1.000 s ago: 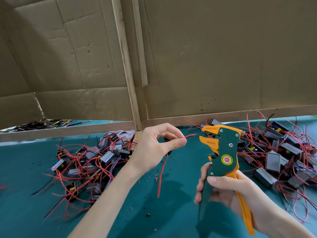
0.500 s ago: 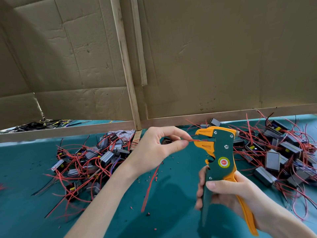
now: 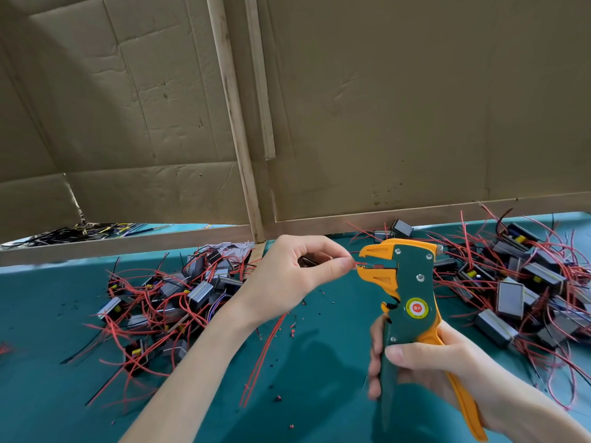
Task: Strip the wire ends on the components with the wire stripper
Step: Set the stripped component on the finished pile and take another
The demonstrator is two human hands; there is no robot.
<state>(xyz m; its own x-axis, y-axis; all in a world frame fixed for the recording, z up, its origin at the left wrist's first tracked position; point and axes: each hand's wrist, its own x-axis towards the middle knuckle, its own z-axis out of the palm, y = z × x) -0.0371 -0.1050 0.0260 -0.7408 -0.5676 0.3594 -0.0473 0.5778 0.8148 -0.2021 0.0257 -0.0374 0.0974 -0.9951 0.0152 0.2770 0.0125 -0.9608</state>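
One wire stripper [image 3: 412, 282], one pinched red wire [image 3: 360, 263], two component piles [image 3: 179, 298] [image 3: 524, 282]

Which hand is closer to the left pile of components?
Left. The left hand is just right of the pile; the right hand is farther right, gripping the wire stripper.

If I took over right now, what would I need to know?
Left hand: pinches a red wire end, tip between the wire stripper's jaws.
Right hand: grips the stripper's handles.
Components: left pile and right pile on the green mat; which is finished is unclear.
Done: some stripping, judging by red insulation bits on the mat.
Left: squeeze, strip this end, continue.
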